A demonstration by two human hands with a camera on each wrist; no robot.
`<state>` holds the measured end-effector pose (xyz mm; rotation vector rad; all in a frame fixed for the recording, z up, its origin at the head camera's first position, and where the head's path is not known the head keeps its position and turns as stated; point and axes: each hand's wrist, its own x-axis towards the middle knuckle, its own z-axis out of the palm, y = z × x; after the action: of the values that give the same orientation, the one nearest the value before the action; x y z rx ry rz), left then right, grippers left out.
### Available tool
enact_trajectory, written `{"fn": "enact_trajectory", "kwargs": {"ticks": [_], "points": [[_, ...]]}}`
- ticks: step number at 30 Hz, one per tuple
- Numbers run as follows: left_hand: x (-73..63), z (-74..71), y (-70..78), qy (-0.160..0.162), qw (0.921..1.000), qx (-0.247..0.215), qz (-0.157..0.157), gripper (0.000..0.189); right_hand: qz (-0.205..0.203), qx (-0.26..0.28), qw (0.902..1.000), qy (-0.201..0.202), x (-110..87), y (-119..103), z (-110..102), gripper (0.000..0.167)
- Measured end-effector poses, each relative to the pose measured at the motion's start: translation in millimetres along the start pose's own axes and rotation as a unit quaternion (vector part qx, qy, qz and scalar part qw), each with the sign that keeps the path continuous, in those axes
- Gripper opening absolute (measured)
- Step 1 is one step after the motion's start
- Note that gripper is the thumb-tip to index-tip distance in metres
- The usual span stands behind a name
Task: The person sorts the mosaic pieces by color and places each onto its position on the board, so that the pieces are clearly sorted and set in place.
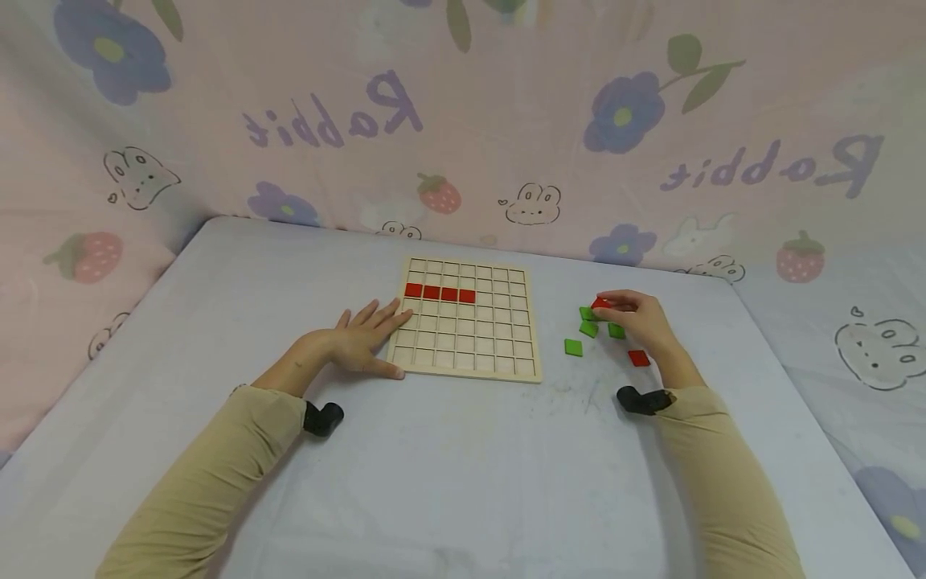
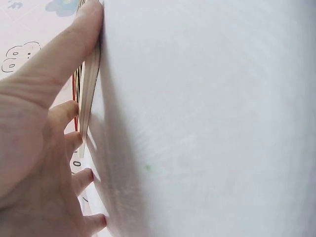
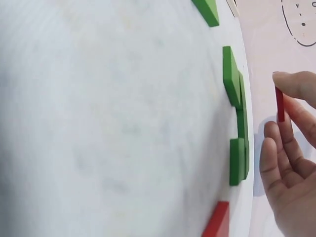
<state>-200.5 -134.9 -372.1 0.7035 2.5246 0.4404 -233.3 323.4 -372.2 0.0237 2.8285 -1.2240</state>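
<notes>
A pale wooden grid board (image 1: 463, 346) lies flat on the table, with several red square tiles (image 1: 440, 293) side by side in one of its upper rows, starting at the left edge. My left hand (image 1: 362, 338) rests with spread fingers on the board's left edge; in the left wrist view the thumb (image 2: 69, 54) lies along the board's side (image 2: 90, 94). Between thumb and fingers, my right hand (image 1: 640, 318) pinches a red tile (image 3: 280, 104), raised off the table. Beneath and beside it lie several green tiles (image 1: 574, 347) and one loose red tile (image 1: 639, 358).
The table (image 1: 463, 474) has a white cover. A patterned cloth (image 1: 463, 121) with rabbits, flowers and strawberries hangs behind it. Black wrist-worn devices (image 1: 323, 419) sit at both sleeve cuffs. Faint smudges mark the cover below the green tiles.
</notes>
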Motion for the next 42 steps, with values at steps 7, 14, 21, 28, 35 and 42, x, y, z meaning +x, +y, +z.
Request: {"fn": "enact_trajectory", "kwargs": {"ticks": [7, 14, 21, 28, 35, 42], "points": [[0.0, 0.5, 0.5, 0.0, 1.0, -0.001, -0.001, 0.099, 0.006, 0.0, 1.0, -0.003, 3.6, -9.0, 8.1, 0.055], [-0.7, 0.6, 1.5, -0.002, 1.0, -0.001, -0.002, 0.1, 0.005, -0.012, 0.9999, -0.007, 6.9, -19.2, 19.1, 0.051], [-1.0, 0.9, 0.0, -0.002, 1.0, -0.002, 0.001, 0.1, 0.008, -0.006, 0.9999, -0.003, 11.4, -24.8, 28.0, 0.049], [-1.1, -0.7, 2.7, -0.002, 1.0, 0.001, -0.001, 0.099, 0.001, 0.0, 1.0, -0.009, 13.9, -30.5, 33.7, 0.046], [-2.5, -1.8, 5.0, 0.0, 1.0, 0.002, 0.002, 0.098, -0.017, 0.009, 0.9996, -0.02, 16.6, -36.4, 38.5, 0.043], [-2.1, -1.6, 3.4, -0.001, 1.0, 0.004, 0.0, 0.099, -0.035, 0.015, 0.9988, -0.029, 18.8, -44.7, 43.7, 0.043]]}}
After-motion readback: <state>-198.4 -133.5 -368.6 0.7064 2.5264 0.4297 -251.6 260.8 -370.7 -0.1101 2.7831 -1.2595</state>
